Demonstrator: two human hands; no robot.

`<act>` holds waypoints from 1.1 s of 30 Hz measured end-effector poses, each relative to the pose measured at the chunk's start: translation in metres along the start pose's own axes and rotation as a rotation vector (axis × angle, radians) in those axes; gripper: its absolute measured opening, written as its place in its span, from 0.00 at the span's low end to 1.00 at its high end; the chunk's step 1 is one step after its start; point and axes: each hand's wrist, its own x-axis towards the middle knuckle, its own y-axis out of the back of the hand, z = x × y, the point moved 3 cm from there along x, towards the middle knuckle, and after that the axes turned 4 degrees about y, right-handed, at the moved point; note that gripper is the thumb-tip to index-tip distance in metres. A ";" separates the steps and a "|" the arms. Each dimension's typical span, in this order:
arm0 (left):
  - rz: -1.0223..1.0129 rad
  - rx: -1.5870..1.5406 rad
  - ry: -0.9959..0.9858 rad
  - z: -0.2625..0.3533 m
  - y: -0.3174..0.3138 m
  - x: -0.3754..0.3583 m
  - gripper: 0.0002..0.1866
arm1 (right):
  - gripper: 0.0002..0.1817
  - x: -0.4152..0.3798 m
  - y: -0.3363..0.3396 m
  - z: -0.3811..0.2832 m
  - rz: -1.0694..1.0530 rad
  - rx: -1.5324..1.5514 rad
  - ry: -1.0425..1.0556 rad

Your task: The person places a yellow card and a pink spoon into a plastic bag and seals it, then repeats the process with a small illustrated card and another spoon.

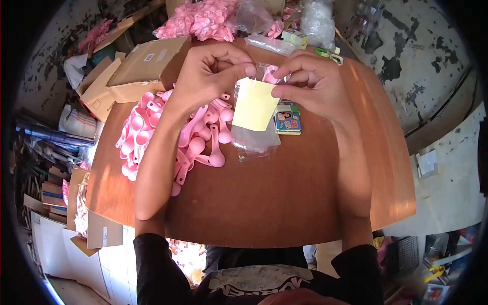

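Both hands pinch the top of a small clear plastic bag, raised over the far half of the table. My left hand has thumb and fingers closed on its left corner. On the opposite corner my right hand is closed, its thumb beside a pale yellow card that shows with the bag. The end of a pink scoop shows behind the card's top edge. Beneath lie clear bags on the wood, and a stack of printed cards sits near my right hand.
Loose pink double-ended scoops are heaped on the left of the brown table. Behind them stands a cardboard box. A large pile of bagged pink pieces and a bundle of clear plastic sit at the back.
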 end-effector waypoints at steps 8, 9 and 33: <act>-0.025 -0.091 0.089 0.015 0.006 0.001 0.17 | 0.15 0.005 -0.004 -0.014 0.169 0.184 0.038; -0.096 -0.060 0.140 0.013 0.003 -0.003 0.18 | 0.15 0.003 -0.003 -0.015 0.164 0.191 0.031; -0.929 0.310 0.756 0.090 -0.062 -0.304 0.17 | 0.12 -0.033 -0.080 0.051 -0.535 -0.528 -0.337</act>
